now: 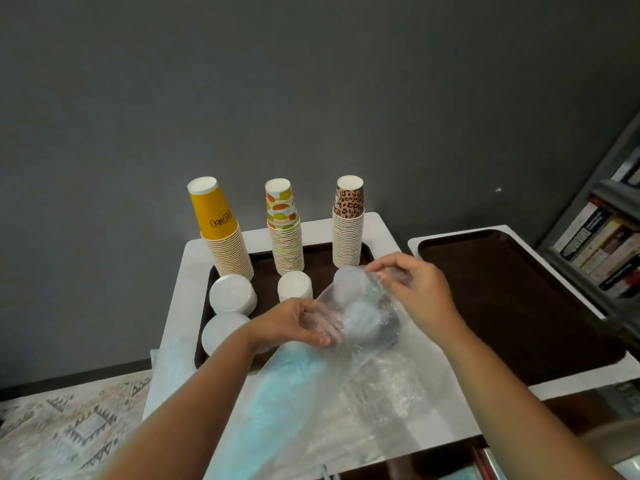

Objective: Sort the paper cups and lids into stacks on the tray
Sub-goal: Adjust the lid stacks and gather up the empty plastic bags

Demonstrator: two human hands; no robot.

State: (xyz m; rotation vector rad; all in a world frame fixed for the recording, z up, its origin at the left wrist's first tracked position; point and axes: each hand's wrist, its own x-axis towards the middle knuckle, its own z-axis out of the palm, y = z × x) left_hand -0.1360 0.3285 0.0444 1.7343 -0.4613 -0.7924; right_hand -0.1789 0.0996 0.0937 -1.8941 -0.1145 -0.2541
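1. A brown tray (263, 271) sits on a white table (194, 271). Along its far edge stand three upside-down cup stacks: a yellow stack (221, 230) at 10 o'clock, a fruit-print stack (284, 230) at 12, and a leopard-print stack (348, 226) at 2.
2. Nearer on the tray are white lid stacks: one (232, 294) in front of the yellow cups, another (221, 332) at its 6 o'clock, and a third (294, 285) in front of the fruit-print cups.
3. A clear plastic bag (363, 317) holds more white lids (349, 284), a second clump of them (360, 322) just below. The bag lies over the tray's right near corner and trails towards 6 o'clock across the table.
4. The left hand (294, 322) grips the bag from 9 o'clock, fingers curled onto the film; the bagged lids lie just at its 3 o'clock, by the fingertips.
5. The right hand (412, 289) pinches the bag's upper edge at 1 o'clock, fingers closed on the plastic; the lids sit at its 8 o'clock, under the film.
6. A second brown tray (512, 299) lies on the adjoining table at 3 o'clock.
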